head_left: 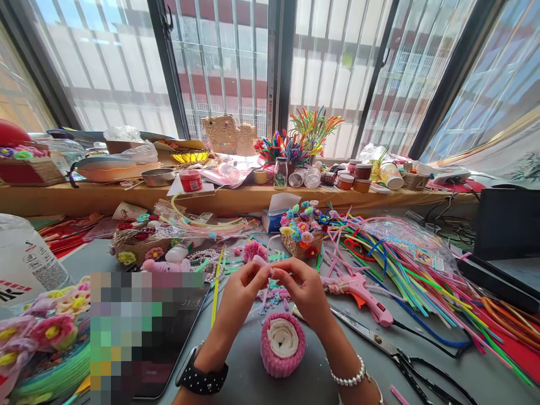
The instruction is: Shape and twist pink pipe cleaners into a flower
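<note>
My left hand [241, 299] and my right hand [307, 292] meet at the middle of the table, fingertips pinched together on a pale pink pipe cleaner [260, 261]. Part of it pokes up above my left fingers; the rest is hidden by them. Just below, between my forearms, stands a round pink ribbed piece [282, 368] with a coiled white core [283, 337]. Beyond my hands lies a fluffy pink pompom-like flower [255, 250]. Small pink and teal clippings [274, 298] are scattered under my fingers.
A pink glue gun [365, 295] and large scissors [379, 340] lie right of my hands. Behind them spreads a heap of coloured pipe cleaners [392, 275]. A basket of small flowers [301, 244] stands ahead. To the left lies a dark tablet [177, 337], partly blurred out.
</note>
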Demonstrator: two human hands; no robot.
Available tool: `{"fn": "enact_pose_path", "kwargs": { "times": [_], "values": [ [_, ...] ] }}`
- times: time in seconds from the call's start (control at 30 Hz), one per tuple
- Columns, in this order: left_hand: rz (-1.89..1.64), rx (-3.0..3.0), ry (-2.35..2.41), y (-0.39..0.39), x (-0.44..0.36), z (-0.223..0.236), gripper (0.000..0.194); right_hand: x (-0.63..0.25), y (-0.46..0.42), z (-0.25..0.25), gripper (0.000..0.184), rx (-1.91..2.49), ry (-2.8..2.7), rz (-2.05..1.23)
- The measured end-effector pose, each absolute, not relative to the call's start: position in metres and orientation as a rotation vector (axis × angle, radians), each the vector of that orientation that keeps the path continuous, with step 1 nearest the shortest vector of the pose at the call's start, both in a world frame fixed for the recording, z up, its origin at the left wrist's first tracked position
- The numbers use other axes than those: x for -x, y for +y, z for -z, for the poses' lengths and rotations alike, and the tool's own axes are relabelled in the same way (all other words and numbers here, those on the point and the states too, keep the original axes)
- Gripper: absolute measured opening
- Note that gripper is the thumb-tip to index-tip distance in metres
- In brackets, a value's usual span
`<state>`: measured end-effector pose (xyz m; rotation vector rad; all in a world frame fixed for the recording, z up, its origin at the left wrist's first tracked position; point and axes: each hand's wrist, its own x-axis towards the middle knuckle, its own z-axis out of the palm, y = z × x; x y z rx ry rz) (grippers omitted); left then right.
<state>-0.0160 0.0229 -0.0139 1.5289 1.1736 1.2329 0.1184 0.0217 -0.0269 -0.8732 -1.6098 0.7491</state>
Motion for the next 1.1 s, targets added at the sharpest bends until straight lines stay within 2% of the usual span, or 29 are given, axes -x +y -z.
{"fn": "enact_pose_path", "kwargs": {
  "times": [0.13, 0.3, 0.47, 0.6, 0.83, 1.1],
  "values": [
    [-1.163, -1.708, 1.216, 0.022, 0.016, 0.013, 0.025, -0.123, 0.023, 0.025, 0.025, 0.886, -1.489, -1.106],
    [-1.147, -1.873, 1.246, 0.020, 0.014, 0.011, 0.023, -0.127, 0.024, 0.024, 0.022, 0.902, -1.512, -1.173],
    [-1.213, -1.912, 1.367, 0.021, 0.012, 0.014, 0.020, -0.125, 0.025, 0.026, 0.017, 0.978, -1.524, -1.033],
    [-1.201, -1.892, 1.415, 0.022, 0.011, 0.016, 0.025, -0.124, 0.026, 0.028, 0.015, 1.006, -1.590, -0.906],
    [-1.104, -1.693, 1.308, 0.023, 0.012, 0.015, 0.035, -0.118, 0.023, 0.031, 0.012, 1.029, -1.647, -0.719],
    [-1.146, -1.368, 1.153, 0.027, 0.010, 0.022, 0.031, -0.112, 0.021, 0.032, 0.012, 1.046, -1.757, -0.321]
  ]
}}
